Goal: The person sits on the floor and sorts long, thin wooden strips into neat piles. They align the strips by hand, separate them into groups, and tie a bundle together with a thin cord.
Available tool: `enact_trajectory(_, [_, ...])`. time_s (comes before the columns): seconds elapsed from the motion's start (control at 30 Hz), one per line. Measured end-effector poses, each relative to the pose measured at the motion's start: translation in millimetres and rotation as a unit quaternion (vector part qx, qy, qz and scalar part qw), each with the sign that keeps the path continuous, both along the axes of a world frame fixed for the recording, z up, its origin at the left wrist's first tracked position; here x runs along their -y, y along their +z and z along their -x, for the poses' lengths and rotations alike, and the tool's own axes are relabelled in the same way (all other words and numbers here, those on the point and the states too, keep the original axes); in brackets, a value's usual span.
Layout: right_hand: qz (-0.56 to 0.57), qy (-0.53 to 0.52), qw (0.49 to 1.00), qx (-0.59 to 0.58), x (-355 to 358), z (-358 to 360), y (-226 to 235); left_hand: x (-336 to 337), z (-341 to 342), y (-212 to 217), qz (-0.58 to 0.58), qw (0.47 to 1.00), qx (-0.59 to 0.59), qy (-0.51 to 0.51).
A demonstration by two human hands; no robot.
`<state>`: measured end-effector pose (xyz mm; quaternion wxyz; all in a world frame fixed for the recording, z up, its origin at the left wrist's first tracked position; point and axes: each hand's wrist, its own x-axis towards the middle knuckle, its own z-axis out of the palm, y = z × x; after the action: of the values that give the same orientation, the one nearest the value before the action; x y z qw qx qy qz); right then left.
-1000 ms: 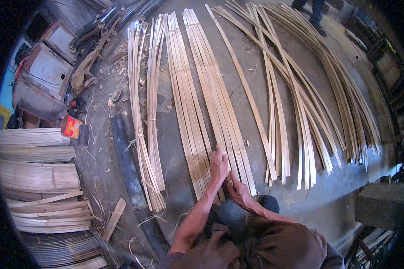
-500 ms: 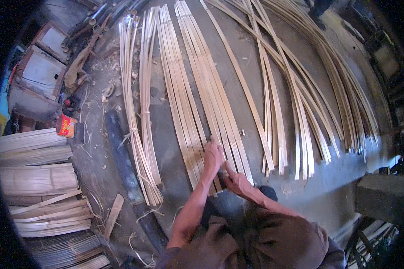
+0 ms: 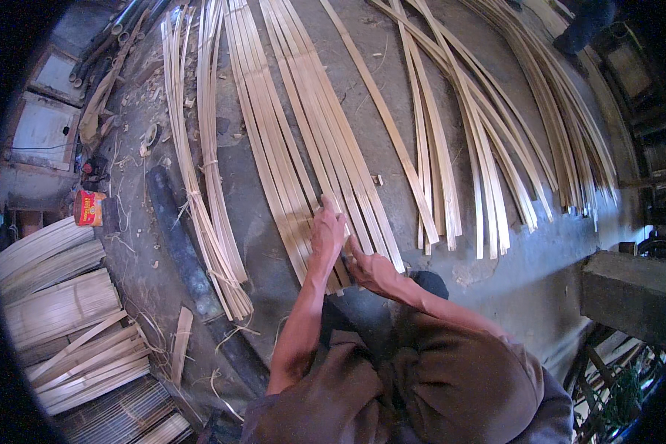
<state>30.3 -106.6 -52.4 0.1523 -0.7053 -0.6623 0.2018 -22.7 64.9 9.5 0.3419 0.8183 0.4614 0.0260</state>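
Note:
Long, pale bamboo strips lie side by side on the floor ahead of me, in a left group [image 3: 263, 140] and a right group [image 3: 325, 126] with a narrow gap between. Near their close ends, my left hand [image 3: 327, 233] is closed at a strip, its index finger pointing along it. Just right and nearer, my right hand [image 3: 375, 272] has its fingers bent in around the strips' edge beside the gap. The fingertips partly hide what they grip. Short strip ends show below the hands, above my dark-clothed knees.
To the left lie tied bamboo bundles [image 3: 218, 192], a dark pole [image 3: 177, 237] and stacked slats [image 3: 63, 311], with a red tin [image 3: 89, 209] behind. More loose strips [image 3: 488, 155] fan out on the right. A concrete block [image 3: 629, 296] stands at right; a person's dark-clothed leg [image 3: 588, 26] shows at far right.
The whole view has shifted, so the scene sits further left and higher. Both hands stay near the same place on the strips, with little change in grip.

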Motion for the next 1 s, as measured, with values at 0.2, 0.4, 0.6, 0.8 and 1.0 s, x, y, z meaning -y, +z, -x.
enact_trajectory(0.2, [0.060, -0.075, 0.986, -0.137, -2.2, 5.5, 26.7, -1.5, 8.7, 3.7, 0.017, 1.000, 0.012, 0.022])
enact_trajectory(0.4, [-0.041, -0.166, 0.952, -0.253, -2.6, 5.8, 68.1, 6.9, -6.5, -12.8, 0.042, 0.970, 0.205, 0.125])
enact_trajectory(0.6, [-0.103, -0.213, 0.933, -0.272, 2.2, -8.2, 72.7, 23.4, -27.8, 21.3, 0.087, 0.928, 0.324, 0.165])
enact_trajectory(0.8, [-0.082, -0.316, 0.916, -0.233, 9.2, -34.4, 82.5, 25.3, -56.1, 20.7, 0.100, 0.963, 0.243, 0.055])
enact_trajectory(1.0, [-0.041, -0.366, 0.902, -0.224, 20.4, -75.2, 79.6, 45.2, -53.3, 5.2, -0.176, 0.965, 0.181, -0.075])
